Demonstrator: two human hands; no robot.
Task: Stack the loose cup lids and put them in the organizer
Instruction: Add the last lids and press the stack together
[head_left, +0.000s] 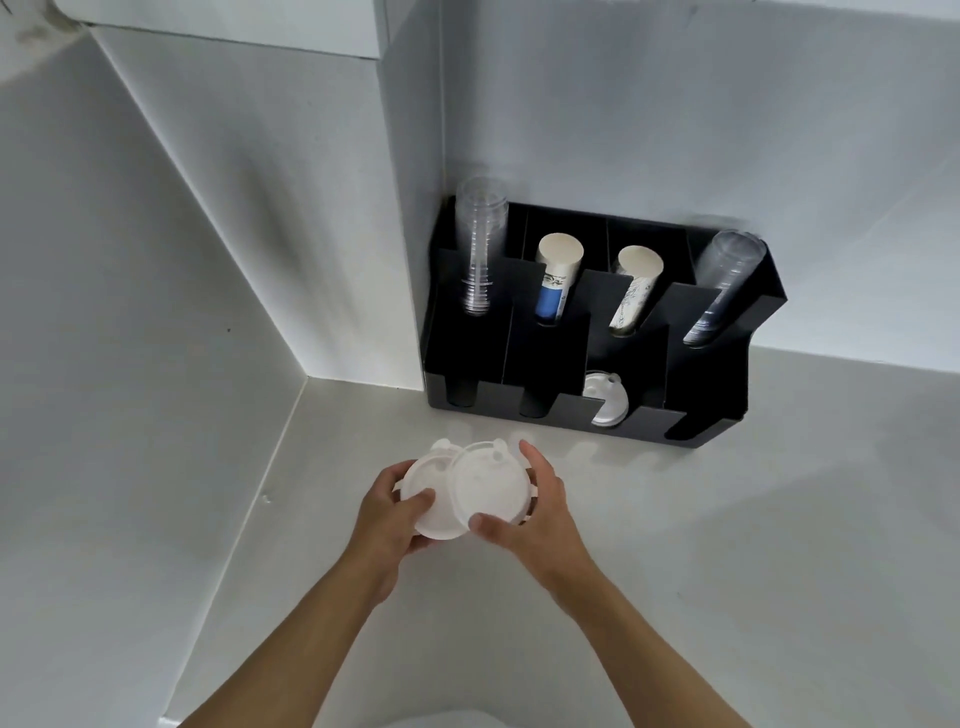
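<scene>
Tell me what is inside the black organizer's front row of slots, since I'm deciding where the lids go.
In the black organizer, the third front slot from the left holds white lids, partly hidden by the front wall. The other three front slots look dark; their bottoms are not visible.

The cup lids (457, 488) I've got are plain white, same as the lid (605, 400) sitting in the black organizer (545, 358). One paper cup stack (555, 278) has a blue band, another (635, 288) a faint grey print. Worktop (727, 519) is pale grey.
</scene>
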